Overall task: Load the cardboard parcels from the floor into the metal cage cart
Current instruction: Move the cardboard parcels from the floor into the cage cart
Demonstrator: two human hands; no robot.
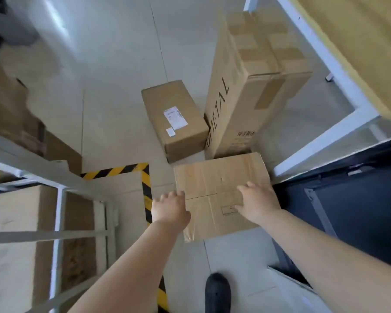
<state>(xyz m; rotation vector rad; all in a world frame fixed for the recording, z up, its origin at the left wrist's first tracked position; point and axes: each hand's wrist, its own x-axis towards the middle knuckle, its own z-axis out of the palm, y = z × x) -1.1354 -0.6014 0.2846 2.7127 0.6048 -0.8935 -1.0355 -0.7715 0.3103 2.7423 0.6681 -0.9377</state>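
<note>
Head | tiled floor (pixel 113 123) (grey) | hazard tape (pixel 146 188) | cage cart (pixel 61 195)

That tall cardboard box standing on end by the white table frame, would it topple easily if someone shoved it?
Probably yes. The tall box stands on its narrow end, so a shove near the top would likely tip it rather than slide it. The labelled box touching its base may brace it on that side only. Its taped seams look intact, so it should stay stiff when lifted.

Pale grey tiled floor (pixel 113 91), glossy with window glare. Yellow-black hazard tape (pixel 145 177) marks corner. White-framed table (pixel 339 71), yellow top, at right. Dark cabinet (pixel 348 211) below.
</note>
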